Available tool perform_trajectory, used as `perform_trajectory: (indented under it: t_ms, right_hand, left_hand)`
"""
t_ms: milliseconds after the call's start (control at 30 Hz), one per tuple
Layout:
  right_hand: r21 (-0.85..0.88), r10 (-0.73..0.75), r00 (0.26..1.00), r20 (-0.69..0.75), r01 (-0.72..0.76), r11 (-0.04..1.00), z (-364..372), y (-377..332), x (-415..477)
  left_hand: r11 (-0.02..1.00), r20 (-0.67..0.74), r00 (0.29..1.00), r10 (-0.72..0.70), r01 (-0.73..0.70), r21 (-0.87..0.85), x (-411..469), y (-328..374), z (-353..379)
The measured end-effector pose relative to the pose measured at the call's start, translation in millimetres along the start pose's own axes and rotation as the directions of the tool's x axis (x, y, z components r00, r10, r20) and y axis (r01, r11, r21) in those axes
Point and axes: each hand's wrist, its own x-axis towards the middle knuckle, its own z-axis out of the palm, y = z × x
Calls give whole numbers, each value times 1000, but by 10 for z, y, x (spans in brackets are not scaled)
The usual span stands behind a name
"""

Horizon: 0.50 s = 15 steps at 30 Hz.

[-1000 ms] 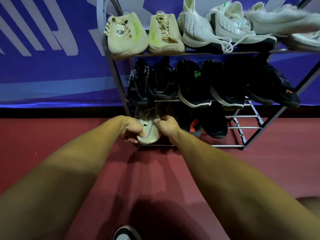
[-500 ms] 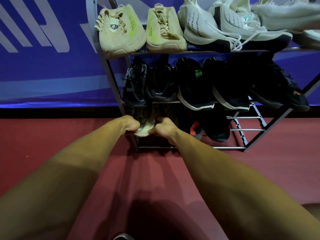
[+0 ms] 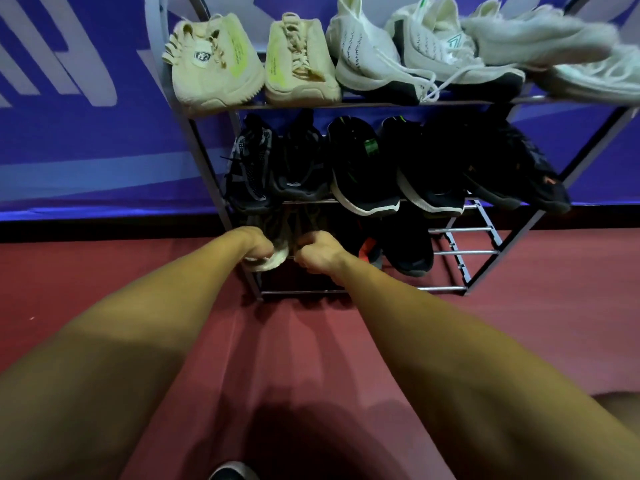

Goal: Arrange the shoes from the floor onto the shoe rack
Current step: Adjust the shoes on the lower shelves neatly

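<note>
Wrapped the fingers of the left hand right round the near end of the pale shoe, curled tight over its sole rim, just left of centre frame. Had the right hand curled in too, close against the shoe's right side. Could not tell in that shadow whether it was pinching the upper or merely nudging it.

Found the shoe on the bottom tier of the shoe rack, in the far-left slot. Ran away into the dark under the tier above, with only the pale near end poking out toward the front rail.

Looked light and soft, with a knit upper that would likely fold under a squeeze and a rubbery sole as the one stiff part. Best taken along the sole edges on either side, then, never by the floppy collar. Called for a slide rather than a drop, judging by those bare rails, with gaps easy for an end to dip through.

Spotted a black shoe further right on the same tier, with an orange-flecked one tucked beside it. Counted a full row of dark shoes on the middle tier, and cream and white pairs across the top of the frame. Saw open rails at the rack's lower right and red floor below. Caught a blue banner at upper left and a dark shoe tip at the bottom edge.
</note>
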Motion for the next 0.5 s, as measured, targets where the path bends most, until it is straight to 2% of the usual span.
perform_trajectory:
  t_ms: [100, 300, 500]
  right_hand:
    - [-37, 7, 999, -41, -9, 999, -219, 48, -166]
    - [-182, -12, 992, -122, -11, 983, -646, 254, -477]
    - [-299, -4, 989, -151, -42, 953, -935, 502, -603]
  left_hand:
    - [997, 37, 997, 64, -62, -38, -83, 146, -41]
    - [961, -72, 969, 234, -242, -132, -239, 508, 205]
    - [935, -26, 934, 356, -355, 19, -200, 790, 498]
